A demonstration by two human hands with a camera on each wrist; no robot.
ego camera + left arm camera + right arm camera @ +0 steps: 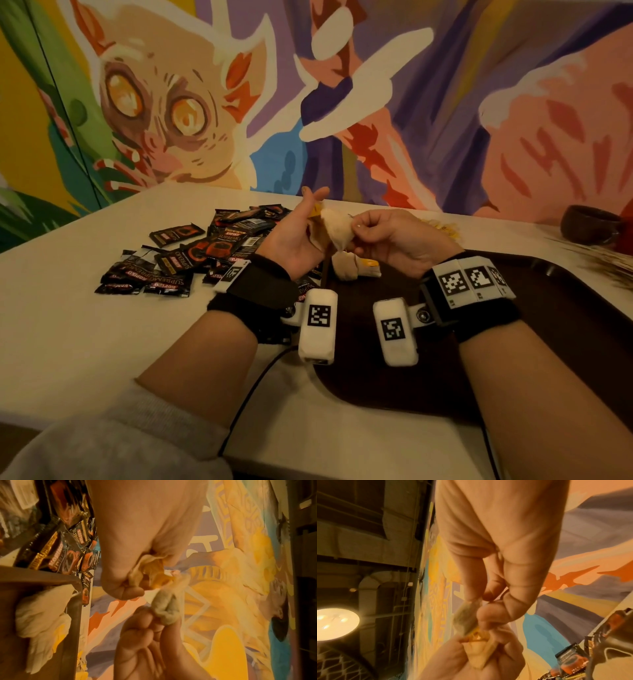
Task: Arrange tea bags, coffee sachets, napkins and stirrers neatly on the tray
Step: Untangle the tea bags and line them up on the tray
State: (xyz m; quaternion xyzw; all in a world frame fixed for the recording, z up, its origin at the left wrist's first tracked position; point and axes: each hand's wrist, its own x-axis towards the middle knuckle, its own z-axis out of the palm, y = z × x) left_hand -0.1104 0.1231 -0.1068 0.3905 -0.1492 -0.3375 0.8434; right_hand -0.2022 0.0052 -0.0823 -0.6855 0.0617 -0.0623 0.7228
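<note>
Both hands are raised over the table's middle with tea bags between them. My left hand [303, 226] [130, 582] grips a small bunch of tea bags with yellow tags [150, 568] [477, 642]. My right hand [368, 233] [488, 605] pinches one pale tea bag [337, 228] [164, 609] [466, 616] at the edge of that bunch. A few more tea bags [356, 269] [42, 615] lie at the far left corner of the dark brown tray [548, 325] [75, 601]. Several black coffee sachets [205, 250] [60, 547] lie in a loose pile left of the tray.
A dark bowl [589, 224] stands at the far right beside thin straw-like strands [609, 260]. Yellow bits [443, 228] show behind my right hand. A painted wall runs along the table's back edge. A black cable [253, 387] trails over the near table edge.
</note>
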